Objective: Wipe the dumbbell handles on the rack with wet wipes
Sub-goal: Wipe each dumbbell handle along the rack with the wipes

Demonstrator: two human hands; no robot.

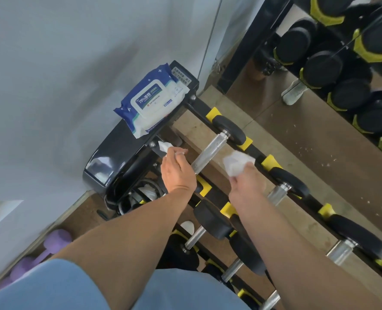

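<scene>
Two hands work over the rack [256, 154]. Left hand [176, 168] pinches a small wipe [164, 146] near the wipes pack [153, 104]; right hand [246, 184] grips a bunched wipe [235, 163] beside the top dumbbell handle [210, 151]. Wiping looks underway; next, wrap the bunched wipe round that handle.

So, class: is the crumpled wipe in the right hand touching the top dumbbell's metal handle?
Apart. The head view shows the wipe held by the right hand beside the handle, with a strip of brown floor visible between them.
</scene>
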